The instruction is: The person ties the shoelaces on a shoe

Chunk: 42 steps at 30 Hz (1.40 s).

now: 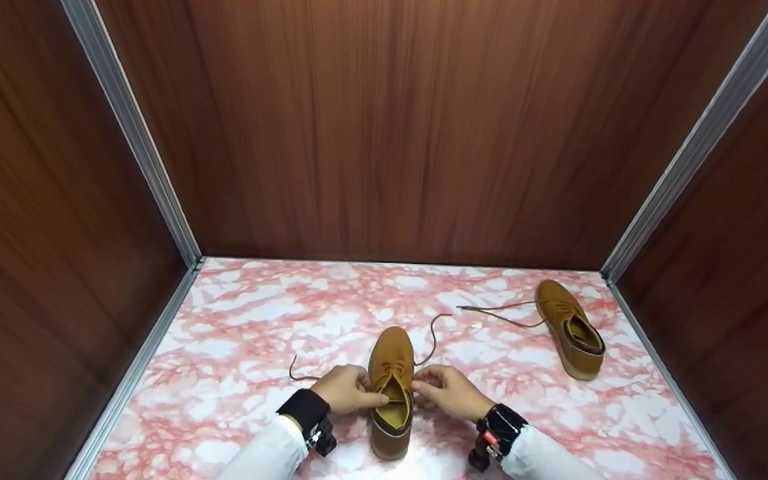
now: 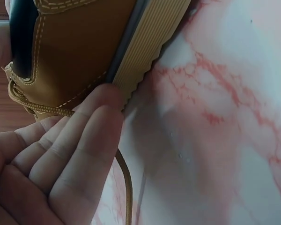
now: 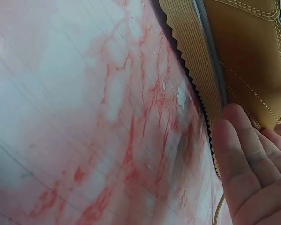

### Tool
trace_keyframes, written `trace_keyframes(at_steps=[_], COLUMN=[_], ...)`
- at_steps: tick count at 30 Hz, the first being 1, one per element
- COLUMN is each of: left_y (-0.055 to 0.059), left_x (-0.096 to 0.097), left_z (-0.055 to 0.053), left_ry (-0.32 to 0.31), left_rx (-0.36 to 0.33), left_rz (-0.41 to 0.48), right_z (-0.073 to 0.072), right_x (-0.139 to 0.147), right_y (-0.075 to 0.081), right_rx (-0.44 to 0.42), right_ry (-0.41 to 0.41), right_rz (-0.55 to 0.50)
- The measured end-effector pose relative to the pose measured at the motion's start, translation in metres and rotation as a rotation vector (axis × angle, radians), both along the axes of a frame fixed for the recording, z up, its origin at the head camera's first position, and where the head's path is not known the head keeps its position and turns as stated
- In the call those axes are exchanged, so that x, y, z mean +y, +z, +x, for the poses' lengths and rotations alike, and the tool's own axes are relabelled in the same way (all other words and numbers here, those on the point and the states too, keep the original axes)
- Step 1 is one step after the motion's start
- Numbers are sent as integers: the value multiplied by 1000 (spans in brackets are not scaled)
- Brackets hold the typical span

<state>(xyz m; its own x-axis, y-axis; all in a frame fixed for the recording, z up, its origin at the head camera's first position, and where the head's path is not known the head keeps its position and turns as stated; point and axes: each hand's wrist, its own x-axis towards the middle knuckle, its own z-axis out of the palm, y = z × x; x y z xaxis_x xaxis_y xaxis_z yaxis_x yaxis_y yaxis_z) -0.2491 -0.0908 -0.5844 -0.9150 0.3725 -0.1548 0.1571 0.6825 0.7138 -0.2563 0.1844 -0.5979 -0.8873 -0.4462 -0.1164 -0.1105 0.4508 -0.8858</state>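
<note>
A tan lace-up shoe (image 1: 392,347) stands upright, toe pointing away, between both hands. At its left side my left hand (image 1: 347,392) grips the collar, thumb over the opening and fingers along the outer side. The left wrist view shows those fingers (image 2: 91,136) against the upper and sole, close to a brown lace (image 2: 127,187). My right hand (image 1: 449,392) touches the shoe's right side. In the right wrist view its fingers (image 3: 246,145) lie fairly straight against the sole edge (image 3: 192,56); its thumb is hidden there. The shoe's laces hang loose to both sides.
A matching tan shoe (image 1: 561,320) stands at the right, its loose laces (image 1: 501,317) spread leftward. The pink-and-white marbled surface (image 1: 257,300) is bordered by brown wood-grain panels (image 1: 384,133) with grey metal corner strips (image 1: 137,127).
</note>
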Motion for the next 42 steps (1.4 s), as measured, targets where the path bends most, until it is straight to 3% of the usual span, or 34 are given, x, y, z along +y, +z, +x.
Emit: trace_keyframes(at_steps=[8,14,22,30,37,42], left_y=[0,1,1,0,-4,-4], left_x=[-2,-3,-6,-12,-10,-5], left_z=[0,-1,-1,-7,-16,-20], left_ry=[-14,-21,-23,4,133,233], left_rx=[16,28,-21,69,185,279], left_rz=[9,1,52,59,76,85], right_z=[2,2,-1,-10,-22,-32], right_x=[-1,-2,-1,3,-2,-8], right_y=[0,0,-2,-5,-7,-11], right_rx=[-86,-93,-150,-178,-212,-179], right_ry=[-22,-23,-68,-179,-274,-275], right_rz=[-95,-118,-159,-92,-42,46])
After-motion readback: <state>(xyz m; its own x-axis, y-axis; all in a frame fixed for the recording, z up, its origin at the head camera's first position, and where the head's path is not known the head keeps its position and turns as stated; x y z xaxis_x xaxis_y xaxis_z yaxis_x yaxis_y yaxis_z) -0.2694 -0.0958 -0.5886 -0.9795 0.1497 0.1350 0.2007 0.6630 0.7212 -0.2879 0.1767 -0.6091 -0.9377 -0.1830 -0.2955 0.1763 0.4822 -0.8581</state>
